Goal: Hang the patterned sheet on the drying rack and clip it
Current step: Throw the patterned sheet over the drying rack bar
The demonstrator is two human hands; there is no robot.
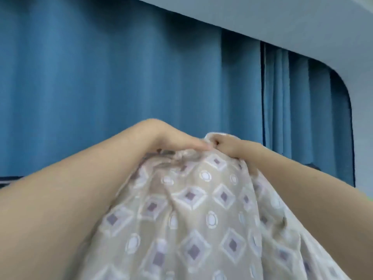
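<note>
The patterned sheet (197, 215), beige with white diamonds and purple squares, is lifted high in front of me and drapes down between my forearms. My left hand (169, 136) grips the bunched top edge from the left, knuckles up. My right hand (232, 147) pinches the same top edge just to the right, fingers curled into the cloth. Both hands nearly touch at the sheet's peak. No drying rack or clip shows in the head view.
Blue curtains (121, 87) hang straight ahead across the whole background. A pale grey wall or ceiling band (292, 27) runs along the upper right. A dark edge (8, 179) shows at the far left behind my forearm.
</note>
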